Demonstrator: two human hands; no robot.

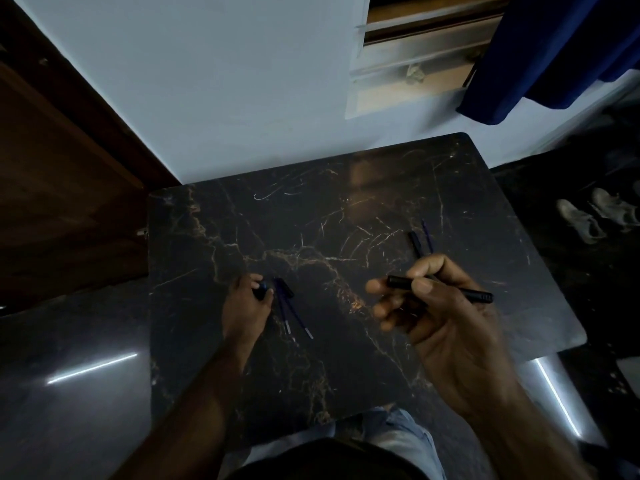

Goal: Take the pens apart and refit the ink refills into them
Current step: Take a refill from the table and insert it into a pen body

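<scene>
Right hand (446, 306) grips a black pen (440, 289); left hand (247, 303) pinches a small part beside loose refills (294, 317). Refitting seems underway; a refill needs picking next.

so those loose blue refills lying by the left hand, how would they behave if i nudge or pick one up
The blue refills look like thin, round tubes, so a nudge would probably roll or skid them on the glossy marble tabletop. They seem very light and likely flex a little. Lying flat, they may be fiddly to pinch.

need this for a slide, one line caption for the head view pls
Right hand holds a black pen above the marble table; left hand reaches loose refills.
</scene>
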